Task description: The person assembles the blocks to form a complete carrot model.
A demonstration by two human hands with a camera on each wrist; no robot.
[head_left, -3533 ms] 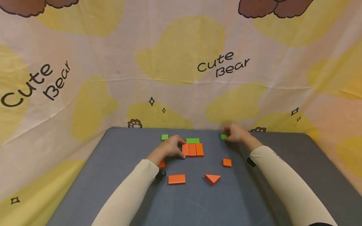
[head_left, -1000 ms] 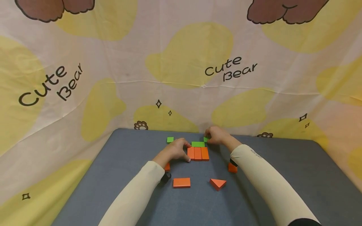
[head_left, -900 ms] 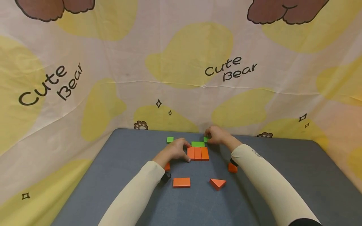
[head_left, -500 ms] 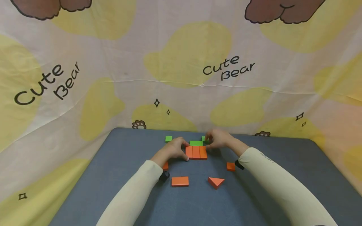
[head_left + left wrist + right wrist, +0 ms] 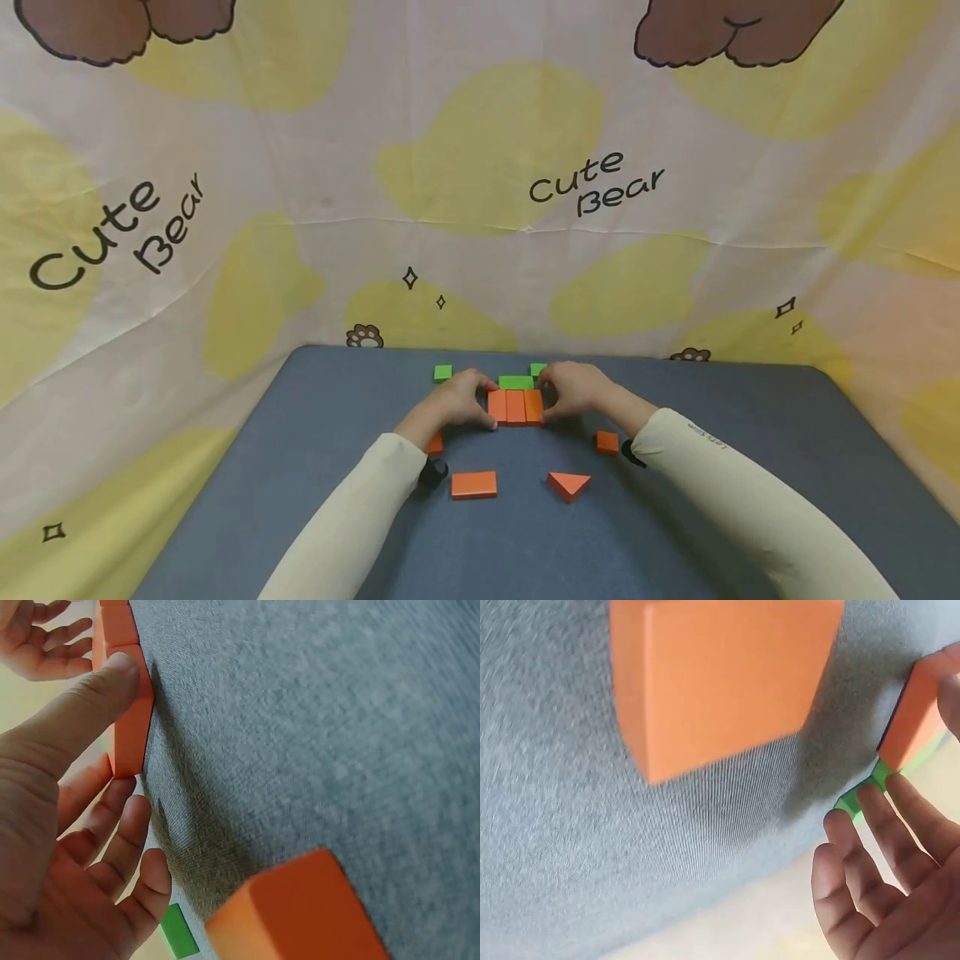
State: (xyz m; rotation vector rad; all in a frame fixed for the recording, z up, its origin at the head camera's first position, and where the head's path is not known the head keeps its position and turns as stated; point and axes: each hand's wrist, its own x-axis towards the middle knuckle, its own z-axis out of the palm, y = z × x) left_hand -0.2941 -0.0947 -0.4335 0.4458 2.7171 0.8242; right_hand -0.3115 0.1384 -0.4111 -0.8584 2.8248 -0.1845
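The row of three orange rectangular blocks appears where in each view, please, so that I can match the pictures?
Head: the row of three orange rectangular blocks lies below and slightly right of the picture's centre.
Left wrist: at upper left, cut off by the top edge, partly behind the left hand.
Right wrist: at the right edge, upper half, only partly in frame.
Shared landmark: the right hand, in all three.
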